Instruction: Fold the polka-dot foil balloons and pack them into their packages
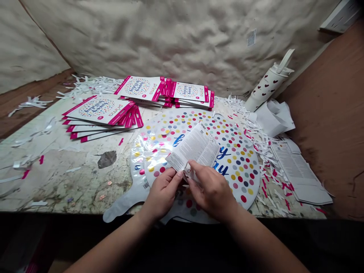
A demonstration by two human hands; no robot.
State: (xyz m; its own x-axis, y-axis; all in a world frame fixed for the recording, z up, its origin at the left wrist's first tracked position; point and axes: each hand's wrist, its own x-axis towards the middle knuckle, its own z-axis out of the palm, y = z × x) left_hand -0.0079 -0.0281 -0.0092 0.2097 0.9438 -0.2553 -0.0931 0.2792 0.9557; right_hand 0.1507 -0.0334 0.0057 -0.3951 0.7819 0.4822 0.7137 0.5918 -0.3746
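Bare forearms (109, 250) lead to the left hand (163, 193) and right hand (212, 191), both pinching a white printed paper card (193, 148) above a round polka-dot foil balloon (239, 170), whose thin film could crease or tear if pressed too hard.

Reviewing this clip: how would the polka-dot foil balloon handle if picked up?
Lying flat and uninflated, the polka-dot foil balloon is probably very light and floppy. Its glossy film looks slippery, so it may slide rather than roll. Its neck would likely droop when lifted.
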